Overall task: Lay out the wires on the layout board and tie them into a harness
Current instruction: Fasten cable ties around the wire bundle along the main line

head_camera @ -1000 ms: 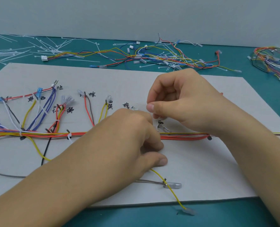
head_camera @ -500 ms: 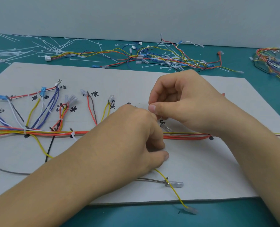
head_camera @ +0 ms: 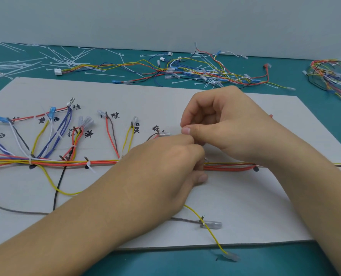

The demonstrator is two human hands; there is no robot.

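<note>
A grey layout board (head_camera: 245,206) with handwritten labels carries a wire bundle (head_camera: 229,167) running left to right, with coloured branches fanning up at the left. White cable ties (head_camera: 88,163) bind the bundle at the left. My left hand (head_camera: 165,166) is curled over the bundle at mid-board and grips it; what lies under its fingers is hidden. My right hand (head_camera: 221,124) sits just above, thumb and forefinger pinching a thin pale strip that looks like a cable tie tail. A loose yellow wire (head_camera: 209,230) runs from under my left hand past the board's front edge.
Loose white cable ties (head_camera: 26,62) lie scattered on the teal table at the back left. A tangle of spare wires (head_camera: 195,72) lies behind the board. A coiled harness (head_camera: 331,78) sits at the far right. A brown wire with a clear terminal (head_camera: 211,225) lies near the front edge.
Both hands stay at mid-board. My left hand has shifted slightly up toward the right hand, whose pinching thumb and forefinger now almost touch its knuckles.
</note>
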